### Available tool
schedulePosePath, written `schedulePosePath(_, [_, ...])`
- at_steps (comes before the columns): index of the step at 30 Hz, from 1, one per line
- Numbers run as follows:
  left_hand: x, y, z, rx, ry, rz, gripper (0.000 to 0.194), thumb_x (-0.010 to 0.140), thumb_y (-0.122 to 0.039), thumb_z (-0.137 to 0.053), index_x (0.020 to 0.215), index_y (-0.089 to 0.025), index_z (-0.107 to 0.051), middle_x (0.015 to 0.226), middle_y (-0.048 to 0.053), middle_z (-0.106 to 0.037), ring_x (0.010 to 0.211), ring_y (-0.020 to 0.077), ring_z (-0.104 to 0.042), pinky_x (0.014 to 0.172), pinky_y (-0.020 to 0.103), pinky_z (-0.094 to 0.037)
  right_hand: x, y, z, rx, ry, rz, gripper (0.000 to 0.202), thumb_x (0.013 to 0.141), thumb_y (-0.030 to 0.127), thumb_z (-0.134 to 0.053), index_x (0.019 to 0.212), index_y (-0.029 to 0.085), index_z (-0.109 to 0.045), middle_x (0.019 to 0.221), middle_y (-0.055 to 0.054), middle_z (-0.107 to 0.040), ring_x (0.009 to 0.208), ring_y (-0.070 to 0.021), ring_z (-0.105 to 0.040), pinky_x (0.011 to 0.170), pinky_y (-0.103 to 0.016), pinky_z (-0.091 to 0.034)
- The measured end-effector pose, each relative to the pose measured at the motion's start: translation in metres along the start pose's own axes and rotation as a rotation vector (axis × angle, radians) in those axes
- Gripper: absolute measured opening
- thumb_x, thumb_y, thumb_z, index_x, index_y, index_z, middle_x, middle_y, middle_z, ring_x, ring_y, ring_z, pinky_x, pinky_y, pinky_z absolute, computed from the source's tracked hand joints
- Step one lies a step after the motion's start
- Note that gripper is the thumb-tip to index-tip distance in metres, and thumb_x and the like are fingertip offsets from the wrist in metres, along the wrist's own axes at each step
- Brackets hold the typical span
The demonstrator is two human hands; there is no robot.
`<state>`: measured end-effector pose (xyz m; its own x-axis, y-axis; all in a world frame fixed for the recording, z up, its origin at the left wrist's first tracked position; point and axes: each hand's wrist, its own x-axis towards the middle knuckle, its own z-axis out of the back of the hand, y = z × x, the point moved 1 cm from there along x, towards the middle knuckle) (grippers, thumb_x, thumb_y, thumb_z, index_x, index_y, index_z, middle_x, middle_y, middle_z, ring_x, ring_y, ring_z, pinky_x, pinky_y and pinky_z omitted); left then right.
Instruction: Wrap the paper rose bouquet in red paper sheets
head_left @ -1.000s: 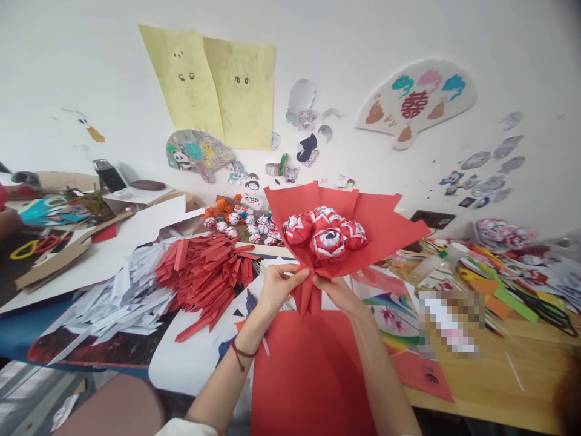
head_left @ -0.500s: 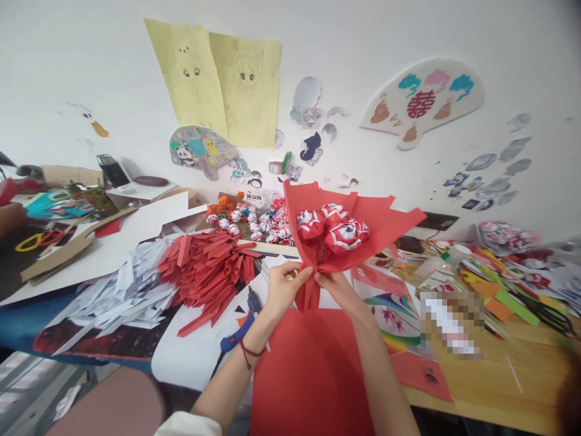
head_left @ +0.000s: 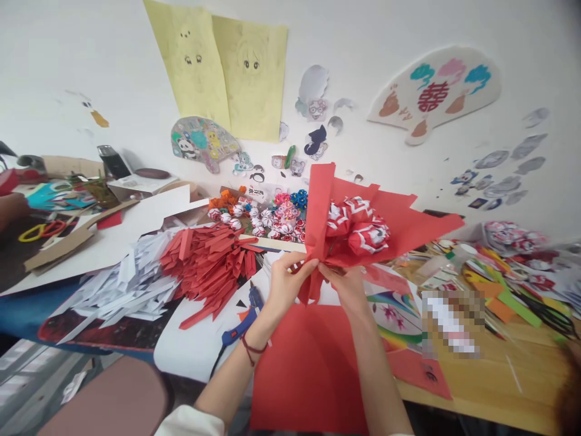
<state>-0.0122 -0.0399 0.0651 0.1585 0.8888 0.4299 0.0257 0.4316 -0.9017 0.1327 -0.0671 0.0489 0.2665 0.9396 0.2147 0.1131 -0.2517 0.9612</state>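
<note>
Both hands pinch the gathered base of a bouquet of red-and-white paper flowers, wrapped in red paper. My left hand closes on the wrapper's left side, thumb pressed against the fold. On the right of the gather, my right hand is closed with its fingertips close to the left thumb. The bouquet tilts to the right, its wrapper fanned open behind the blooms. Below the hands lies a large red sheet. The flower stems are hidden by the wrapper and fingers.
Left of my hands are a blue glue gun, red paper strips and white strips. Small paper flowers fill a box behind. Scissors lie far left, near a person's hand. Coloured papers clutter the right.
The bouquet has turned and shifted to the right, and its left flap now stands upright beside the flowers. Both hands keep hold at the base. The view has shifted slightly.
</note>
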Motion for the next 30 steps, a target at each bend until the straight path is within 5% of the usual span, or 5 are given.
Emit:
schedulePosePath(6, [-0.001,-0.012,0.005,-0.017,0.086,-0.004,0.022,0.084,-0.038,-0.065,0.088,-0.019,-0.074,0.085,0.005,-0.069,0.074,0.0148,-0.056,0.066,0.025,-0.041,0.002,0.0,0.002,0.055,-0.02,-0.002,0.028,0.068,0.033,-0.082,0.09,0.022,-0.07,0.098,-0.004,-0.073,0.099,-0.0258,-0.066,0.086,-0.039,-0.054])
schedulePosePath(10, [-0.005,-0.015,0.007,-0.055,0.023,0.015,0.016,0.078,-0.034,-0.071,0.083,-0.019,-0.073,0.082,0.004,-0.071,0.075,0.0159,-0.059,0.071,0.026,-0.045,0.005,-0.004,0.008,0.081,0.017,-0.02,0.031,0.067,0.033,-0.083,0.094,0.023,-0.071,0.1,-0.005,-0.072,0.094,-0.0244,-0.066,0.083,-0.038,-0.053])
schedulePosePath(19, [-0.007,-0.016,0.007,-0.006,0.018,0.029,0.019,0.079,-0.037,-0.07,0.075,-0.019,-0.075,0.078,0.005,-0.072,0.074,0.0172,-0.059,0.069,0.027,-0.044,0.003,-0.007,0.018,-0.036,-0.004,0.018,0.028,0.066,0.036,-0.083,0.065,0.018,-0.061,0.057,0.003,-0.055,0.05,-0.0101,-0.044,0.047,-0.024,-0.036])
schedulePosePath(30, [0.002,-0.006,0.012,-0.341,0.102,0.302,0.029,0.07,-0.043,-0.077,0.079,-0.015,-0.079,0.074,0.005,-0.072,0.066,0.016,-0.059,0.063,0.026,-0.046,0.003,-0.001,0.021,-0.115,0.024,0.02,0.031,0.071,0.041,-0.079,0.061,0.018,-0.062,0.048,0.003,-0.052,0.044,-0.0116,-0.045,0.044,-0.025,-0.034])
